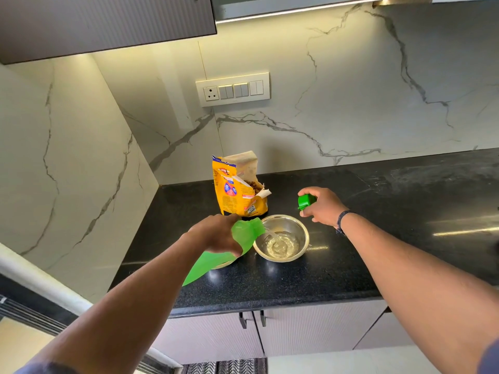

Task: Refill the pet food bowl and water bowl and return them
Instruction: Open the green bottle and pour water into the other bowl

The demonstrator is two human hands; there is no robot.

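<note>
Right now the left hand [216, 233] grips a green bottle [237, 244], tilted with its mouth over the rim of a steel bowl [280, 238] on the black tabletop [378, 238]. Water runs from the bottle's mouth into the bowl, which is partly filled. The right hand [322, 206] hovers to the right of the bowl, fingers curled round the green cap [306, 201]. Just behind the bowl stands an opened yellow pet food bag [237, 193], brown kibble showing at its torn top. Under the bottle a second bowl's rim [221, 265] peeks out, mostly hidden.
</note>
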